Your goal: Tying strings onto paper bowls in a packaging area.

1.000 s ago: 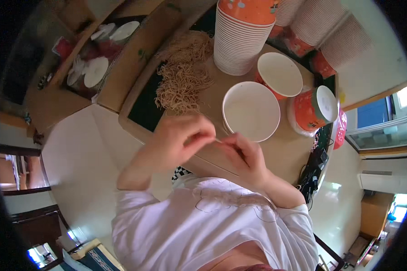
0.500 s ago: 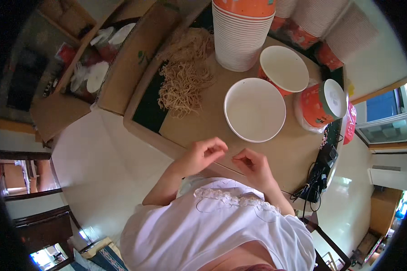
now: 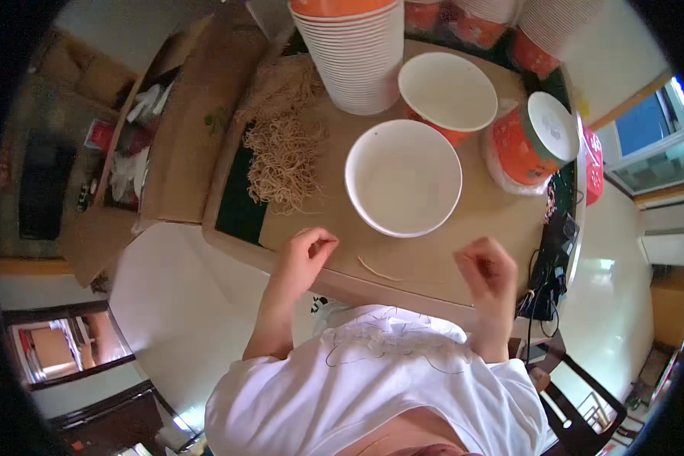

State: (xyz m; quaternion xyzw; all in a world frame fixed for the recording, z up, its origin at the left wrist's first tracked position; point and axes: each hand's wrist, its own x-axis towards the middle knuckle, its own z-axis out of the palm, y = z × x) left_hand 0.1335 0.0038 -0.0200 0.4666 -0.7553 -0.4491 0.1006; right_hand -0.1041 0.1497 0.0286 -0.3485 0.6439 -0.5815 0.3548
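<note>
Have one loose strand [image 3: 378, 273] laid out near worktop's [image 3: 234, 219] front edge, plenty remaining in tangled heap [image 3: 285, 163] by left edge. Can't tell anything pinched in left hand [image 3: 307, 257], fingertips together, or right hand [image 3: 490, 272], curled, blurred.

The place looked like a home: a pale, glossy floor [image 3: 167, 285], a dark wooden chair [image 3: 589, 387], a dark-framed opening [image 3: 72, 346] and a window [image 3: 642, 129] surrounded the table [image 3: 239, 249].
</note>
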